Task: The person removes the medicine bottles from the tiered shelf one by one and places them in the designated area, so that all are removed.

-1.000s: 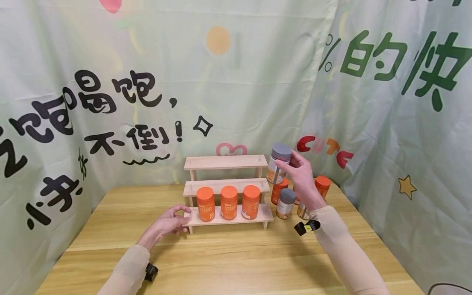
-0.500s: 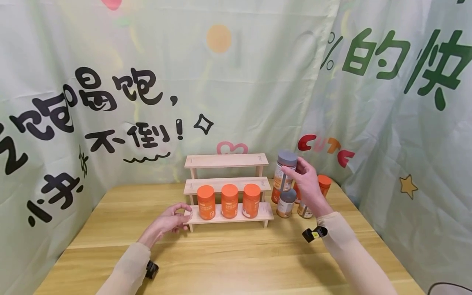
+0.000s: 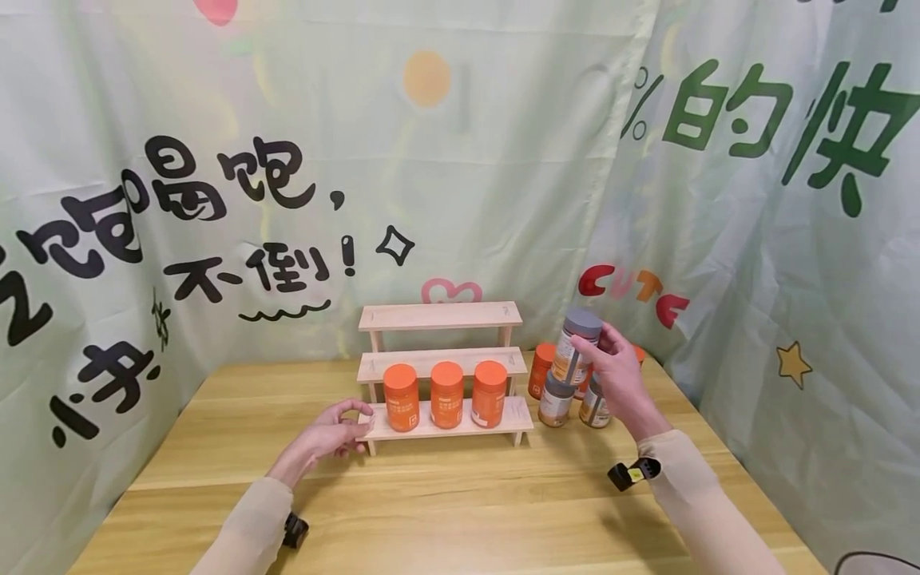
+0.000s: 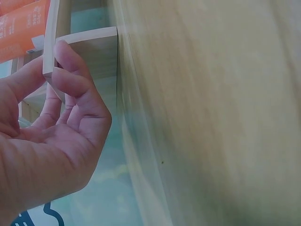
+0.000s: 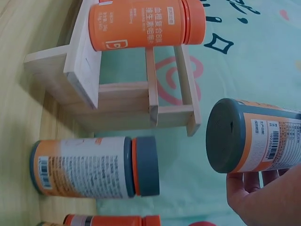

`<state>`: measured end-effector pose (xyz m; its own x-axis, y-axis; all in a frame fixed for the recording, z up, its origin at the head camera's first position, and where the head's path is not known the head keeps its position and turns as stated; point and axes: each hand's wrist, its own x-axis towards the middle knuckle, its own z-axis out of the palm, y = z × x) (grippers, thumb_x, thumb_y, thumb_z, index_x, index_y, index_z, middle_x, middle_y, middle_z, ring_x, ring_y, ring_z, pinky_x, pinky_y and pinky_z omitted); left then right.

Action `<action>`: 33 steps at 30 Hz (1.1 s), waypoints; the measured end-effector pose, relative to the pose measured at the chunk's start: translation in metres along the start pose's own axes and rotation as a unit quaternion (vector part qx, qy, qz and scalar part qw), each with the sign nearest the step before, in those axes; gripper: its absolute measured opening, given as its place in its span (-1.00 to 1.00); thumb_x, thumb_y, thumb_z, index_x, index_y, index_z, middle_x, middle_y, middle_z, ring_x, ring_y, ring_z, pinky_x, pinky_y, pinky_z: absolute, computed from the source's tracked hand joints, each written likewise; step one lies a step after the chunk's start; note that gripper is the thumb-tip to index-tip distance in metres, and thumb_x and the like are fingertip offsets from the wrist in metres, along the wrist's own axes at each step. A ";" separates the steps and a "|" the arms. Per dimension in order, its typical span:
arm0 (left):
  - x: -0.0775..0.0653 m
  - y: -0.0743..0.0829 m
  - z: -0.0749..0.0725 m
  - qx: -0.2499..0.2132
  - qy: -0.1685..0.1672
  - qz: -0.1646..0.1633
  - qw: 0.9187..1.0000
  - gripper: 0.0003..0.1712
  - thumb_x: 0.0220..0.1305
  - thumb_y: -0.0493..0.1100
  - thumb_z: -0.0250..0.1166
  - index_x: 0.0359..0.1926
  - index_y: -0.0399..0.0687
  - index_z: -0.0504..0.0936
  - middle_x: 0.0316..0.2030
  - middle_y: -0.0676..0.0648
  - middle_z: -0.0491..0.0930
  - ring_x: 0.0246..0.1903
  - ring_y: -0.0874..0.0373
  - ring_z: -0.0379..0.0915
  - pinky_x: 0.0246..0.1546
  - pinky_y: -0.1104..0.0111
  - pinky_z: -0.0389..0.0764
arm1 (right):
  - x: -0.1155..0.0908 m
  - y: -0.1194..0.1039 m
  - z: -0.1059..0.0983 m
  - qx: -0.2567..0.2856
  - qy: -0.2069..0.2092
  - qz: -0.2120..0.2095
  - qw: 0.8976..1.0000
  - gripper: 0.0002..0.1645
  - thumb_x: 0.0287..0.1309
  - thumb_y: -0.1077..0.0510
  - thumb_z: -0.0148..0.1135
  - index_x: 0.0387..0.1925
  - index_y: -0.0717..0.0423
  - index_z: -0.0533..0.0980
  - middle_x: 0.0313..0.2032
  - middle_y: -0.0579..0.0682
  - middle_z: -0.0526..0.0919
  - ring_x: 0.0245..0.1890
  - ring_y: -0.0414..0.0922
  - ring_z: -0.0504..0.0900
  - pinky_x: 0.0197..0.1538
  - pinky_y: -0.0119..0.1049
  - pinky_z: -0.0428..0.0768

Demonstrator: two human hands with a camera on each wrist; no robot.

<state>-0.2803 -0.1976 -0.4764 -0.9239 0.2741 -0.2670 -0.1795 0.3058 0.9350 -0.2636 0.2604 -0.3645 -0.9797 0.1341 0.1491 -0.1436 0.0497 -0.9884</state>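
My right hand (image 3: 624,379) grips a supplement jar (image 3: 573,355) with a grey lid and an orange-white label. It is raised, its base clear of the table in the right wrist view. In the head view it overlaps a second grey-lidded jar (image 3: 556,403) that stands on the table. At the left, my left hand (image 3: 329,431) pinches the end of the lowest tier of a three-tier wooden display stand (image 3: 440,316); in the left wrist view, fingers lie on both faces of the board (image 4: 51,40). Three orange jars (image 3: 446,398) stand in a row on that tier.
Right of the stand, an orange jar (image 3: 544,371) and another grey-lidded jar (image 3: 595,407) stand on the wooden table (image 3: 446,511), with more orange jars partly hidden behind my right hand. A printed cloth (image 3: 517,160) hangs behind and along both sides.
My right hand has moved right and down with the grey-lidded jar, from beside the stand's upper tiers to above the jars on the table. My left hand has stayed on the stand.
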 end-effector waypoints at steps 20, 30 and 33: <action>-0.001 0.000 -0.001 0.007 -0.002 0.000 1.000 -0.59 0.32 -0.13 0.28 0.12 -0.07 0.40 -0.44 -0.05 0.56 -0.48 0.11 0.57 -0.56 0.36 0.41 | -0.003 0.012 -0.045 0.058 0.042 -0.022 0.997 -0.60 0.24 0.11 0.31 0.07 -0.14 0.41 -0.13 -0.34 0.58 -0.09 -0.36 0.50 -0.08 -0.55 0.48; -0.001 0.000 -0.002 0.002 0.002 0.000 1.000 -0.61 0.32 -0.12 0.28 0.11 -0.05 0.41 -0.44 -0.06 0.59 -0.48 0.12 0.57 -0.55 0.38 0.40 | 0.001 0.015 -0.068 0.088 0.060 -0.039 0.994 -0.63 0.25 0.18 0.29 0.04 -0.15 0.44 -0.17 -0.34 0.61 -0.15 -0.38 0.52 -0.14 -0.56 0.50; -0.002 0.001 -0.001 0.003 0.000 0.003 1.000 -0.60 0.33 -0.13 0.28 0.12 -0.06 0.40 -0.44 -0.06 0.58 -0.47 0.11 0.57 -0.56 0.37 0.40 | 0.002 0.015 -0.075 0.098 0.078 -0.035 0.992 -0.65 0.23 0.20 0.31 0.00 -0.16 0.46 -0.20 -0.33 0.62 -0.18 -0.38 0.53 -0.17 -0.56 0.51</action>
<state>-0.2792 -0.1991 -0.4751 -0.9253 0.2752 -0.2608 -0.1718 0.3091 0.9354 -0.2572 0.3355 -0.3772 -0.9352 0.2888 0.2048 -0.2493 -0.1265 -0.9601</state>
